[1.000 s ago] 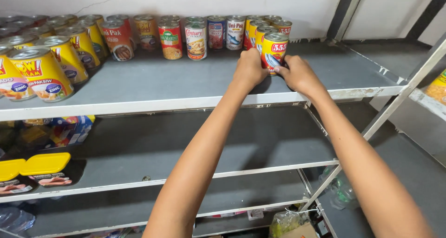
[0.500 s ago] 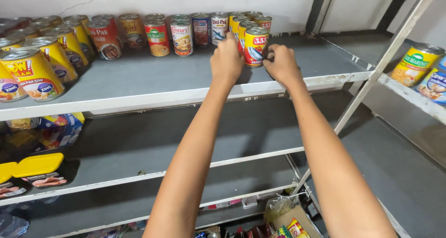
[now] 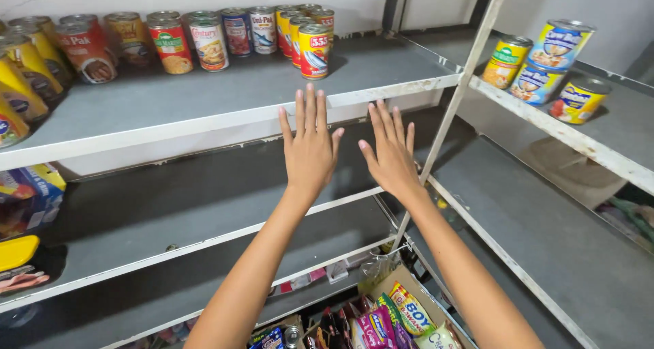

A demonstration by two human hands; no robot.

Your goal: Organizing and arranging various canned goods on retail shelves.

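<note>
A single view is given, taken from head height and aimed forward and slightly downward at a corner of grey shelving [image 3: 225, 93]. The top shelf is seen at close range; the floor clutter below is probably partly cropped.

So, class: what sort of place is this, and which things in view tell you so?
Probably a small shop's stockroom or pantry: rows of cans on grey metal shelves, more cans on a side rack, and a box of snack packets below.
</note>
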